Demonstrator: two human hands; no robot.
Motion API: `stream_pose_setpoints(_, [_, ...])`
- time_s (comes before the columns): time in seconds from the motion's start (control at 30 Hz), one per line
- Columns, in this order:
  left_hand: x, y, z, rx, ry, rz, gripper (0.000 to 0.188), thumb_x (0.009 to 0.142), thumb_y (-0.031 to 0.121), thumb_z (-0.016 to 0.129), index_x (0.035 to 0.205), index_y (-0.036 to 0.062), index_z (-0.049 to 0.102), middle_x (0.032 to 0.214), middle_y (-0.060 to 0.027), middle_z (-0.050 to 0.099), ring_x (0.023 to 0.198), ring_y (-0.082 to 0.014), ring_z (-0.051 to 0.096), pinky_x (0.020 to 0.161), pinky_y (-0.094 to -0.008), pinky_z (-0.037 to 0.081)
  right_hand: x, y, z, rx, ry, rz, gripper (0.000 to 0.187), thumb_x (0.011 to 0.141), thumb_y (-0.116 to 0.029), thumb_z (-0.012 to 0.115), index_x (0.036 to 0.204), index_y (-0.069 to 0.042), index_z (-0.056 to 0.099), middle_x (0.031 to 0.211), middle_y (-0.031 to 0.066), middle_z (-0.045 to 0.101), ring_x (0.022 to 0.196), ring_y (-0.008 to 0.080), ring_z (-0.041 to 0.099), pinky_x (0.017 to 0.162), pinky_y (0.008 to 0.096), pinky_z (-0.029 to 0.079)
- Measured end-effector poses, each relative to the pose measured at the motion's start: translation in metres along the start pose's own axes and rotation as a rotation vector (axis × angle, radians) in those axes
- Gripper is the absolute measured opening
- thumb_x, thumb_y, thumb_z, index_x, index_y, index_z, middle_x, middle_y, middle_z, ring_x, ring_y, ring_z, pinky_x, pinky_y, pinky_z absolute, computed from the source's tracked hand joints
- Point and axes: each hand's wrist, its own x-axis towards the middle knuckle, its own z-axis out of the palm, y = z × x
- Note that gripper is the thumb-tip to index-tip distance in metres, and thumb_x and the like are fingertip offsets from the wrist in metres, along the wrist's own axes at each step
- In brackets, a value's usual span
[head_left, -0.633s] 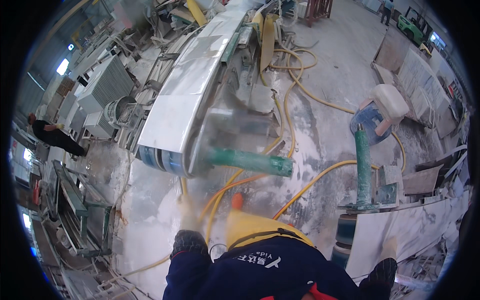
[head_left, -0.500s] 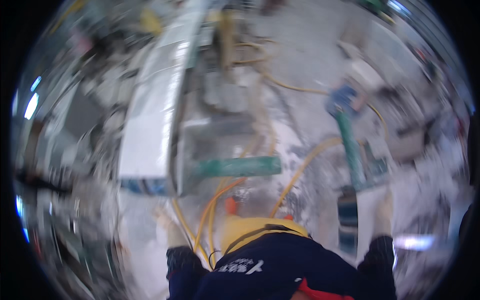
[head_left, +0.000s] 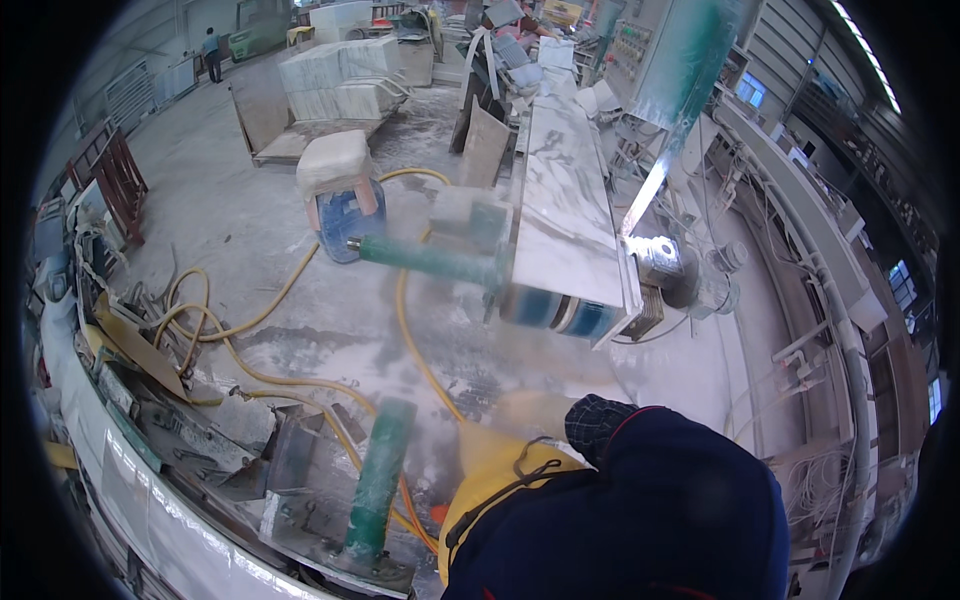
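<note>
My right hand, pale and smeared by motion, hangs in front of the yellow apron at my waist. Its arm ends in a dark checked cuff. The fingers are too blurred to make out, and nothing held shows. Nearest to it, a little farther off, is the end of a long machine with a white, grey-veined marble slab on top and blue-and-black rollers at its end. My left hand is out of sight.
Green cylinders stick out from both sides: one from the machine, another low at left. A wrapped blue stool stands left of the machine. Yellow hoses snake over the dusty floor. Stacked slabs and a distant person are behind.
The view has swung round, bringing the marble-topped machine from left to right of centre. My left hand has gone out of view; my right now lies near the apron.
</note>
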Motion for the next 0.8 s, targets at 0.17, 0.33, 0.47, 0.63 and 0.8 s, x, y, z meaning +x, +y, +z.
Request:
stream_pose_setpoints(0.17, [0.016, 0.033, -0.046, 0.259, 0.167, 0.176, 0.031, 0.103, 0.03, 0.061, 0.125, 0.0092, 0.068, 0.125, -0.0144, 0.066, 0.114, -0.0345, 0.064, 0.096, -0.0527, 0.051, -0.015, 0.027, 0.021, -0.007, -0.148, 0.055, 0.025, 0.094, -0.019, 0.058, 0.113, -0.007, 0.07, 0.1, 0.0175, 0.073, 0.091, 0.0362, 0.069, 0.08, 0.044, 0.055])
stream_pose_setpoints(0.33, [0.016, 0.032, -0.048, 0.174, 0.135, 0.142, 0.034, 0.103, 0.029, 0.062, 0.129, 0.0087, 0.067, 0.126, -0.0137, 0.066, 0.114, -0.033, 0.065, 0.098, -0.0489, 0.051, 0.038, 0.008, 0.031, -0.001, -0.147, -0.07, 0.024, 0.092, -0.02, 0.059, 0.106, -0.005, 0.072, 0.098, 0.0171, 0.073, 0.088, 0.037, 0.07, 0.079, 0.0449, 0.056])
stream_pose_setpoints(0.47, [0.013, 0.02, -0.035, 0.03, 0.132, 0.085, 0.033, 0.103, 0.027, 0.059, 0.126, 0.0057, 0.067, 0.123, -0.0144, 0.067, 0.11, -0.032, 0.066, 0.094, -0.0452, 0.054, 0.095, -0.032, 0.036, -0.005, -0.112, -0.208, 0.023, 0.09, -0.021, 0.059, 0.1, -0.004, 0.073, 0.096, 0.0167, 0.073, 0.086, 0.0377, 0.07, 0.079, 0.0457, 0.057])
stream_pose_setpoints(0.63, [0.005, 0.025, -0.025, -0.017, 0.116, -0.035, 0.034, 0.104, 0.028, 0.058, 0.127, 0.0052, 0.066, 0.124, -0.015, 0.067, 0.11, -0.0324, 0.066, 0.094, -0.045, 0.054, 0.137, -0.069, 0.026, 0.137, 0.059, -0.472, 0.03, 0.094, -0.026, 0.053, 0.107, -0.007, 0.072, 0.103, 0.0179, 0.072, 0.094, 0.0384, 0.069, 0.082, 0.0472, 0.055])
stream_pose_setpoints(0.8, [-0.009, 0.033, -0.023, 0.004, 0.106, -0.164, 0.035, 0.104, 0.028, 0.057, 0.128, 0.0047, 0.065, 0.124, -0.0156, 0.067, 0.11, -0.0328, 0.066, 0.094, -0.0449, 0.054, 0.14, -0.076, 0.025, 0.088, -0.099, -0.426, 0.031, 0.093, -0.027, 0.053, 0.106, -0.007, 0.072, 0.102, 0.0176, 0.073, 0.093, 0.0381, 0.069, 0.081, 0.0469, 0.055])
